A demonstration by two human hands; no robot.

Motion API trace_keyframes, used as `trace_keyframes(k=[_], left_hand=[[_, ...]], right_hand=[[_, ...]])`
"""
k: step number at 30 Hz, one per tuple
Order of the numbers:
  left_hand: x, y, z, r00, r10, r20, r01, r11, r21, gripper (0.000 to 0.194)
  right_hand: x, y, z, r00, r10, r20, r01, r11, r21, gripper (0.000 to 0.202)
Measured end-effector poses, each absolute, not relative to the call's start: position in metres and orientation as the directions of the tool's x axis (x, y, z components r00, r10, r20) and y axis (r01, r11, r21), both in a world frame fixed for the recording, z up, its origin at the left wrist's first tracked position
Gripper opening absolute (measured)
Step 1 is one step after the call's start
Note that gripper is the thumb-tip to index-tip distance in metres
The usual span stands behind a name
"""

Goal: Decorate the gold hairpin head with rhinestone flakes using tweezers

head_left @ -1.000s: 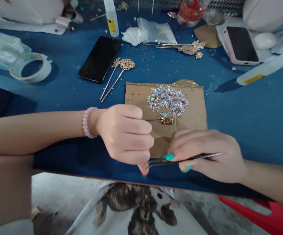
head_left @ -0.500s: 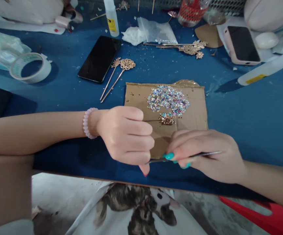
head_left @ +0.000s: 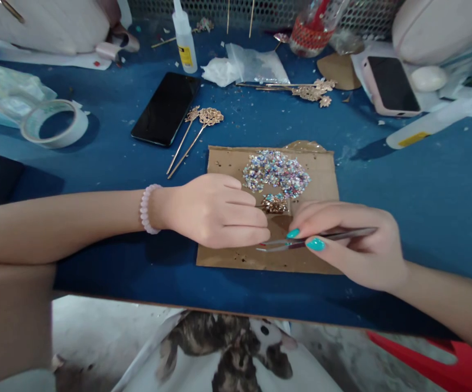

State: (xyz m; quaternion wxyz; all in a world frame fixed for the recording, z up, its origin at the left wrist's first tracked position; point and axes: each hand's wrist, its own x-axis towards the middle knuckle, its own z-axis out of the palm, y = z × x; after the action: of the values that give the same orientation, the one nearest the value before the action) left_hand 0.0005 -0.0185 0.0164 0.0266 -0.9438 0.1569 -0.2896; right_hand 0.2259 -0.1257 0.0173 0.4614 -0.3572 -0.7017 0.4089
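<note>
My left hand, with a pale pink bead bracelet at the wrist, is closed in a fist, back upward, over the cardboard's left part. Its thumb and whatever the fingers enclose are hidden. A gold hairpin has its ornate head beside my left knuckles, with a few shiny chips on it. Its thin stem runs toward the fist; I cannot see whether I grip it. My right hand, nails turquoise, pinches tweezers. Their tips are apart, close to my left index finger. A pile of iridescent chips lies just behind the hairpin.
The cardboard sheet lies near the blue table's front edge. Behind it are two gold hairpins, a black phone, a tape roll, a glue bottle and more hairpins. Another bottle leans in from the right.
My left fist has moved right and slightly forward, and its thumb has gone out of sight. My right hand has raised the tweezers away from the table edge; their tips now show apart.
</note>
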Motion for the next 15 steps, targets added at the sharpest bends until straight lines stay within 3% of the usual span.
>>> trace_keyframes(k=[7,15], left_hand=[[-0.0028,-0.0211,0.0122,0.840,-0.085,0.536,-0.209,-0.962,0.174,0.024],[-0.0022,-0.0219,0.0073,0.821,-0.052,0.569,-0.209,-0.954,0.215,0.025]], right_hand=[[0.2302,-0.1242,0.0173,-0.274,0.903,0.332,0.121,0.374,-0.919,0.005],[0.2337,-0.1205,0.0127,-0.282,0.894,0.350,0.023,0.371,-0.928,0.008]])
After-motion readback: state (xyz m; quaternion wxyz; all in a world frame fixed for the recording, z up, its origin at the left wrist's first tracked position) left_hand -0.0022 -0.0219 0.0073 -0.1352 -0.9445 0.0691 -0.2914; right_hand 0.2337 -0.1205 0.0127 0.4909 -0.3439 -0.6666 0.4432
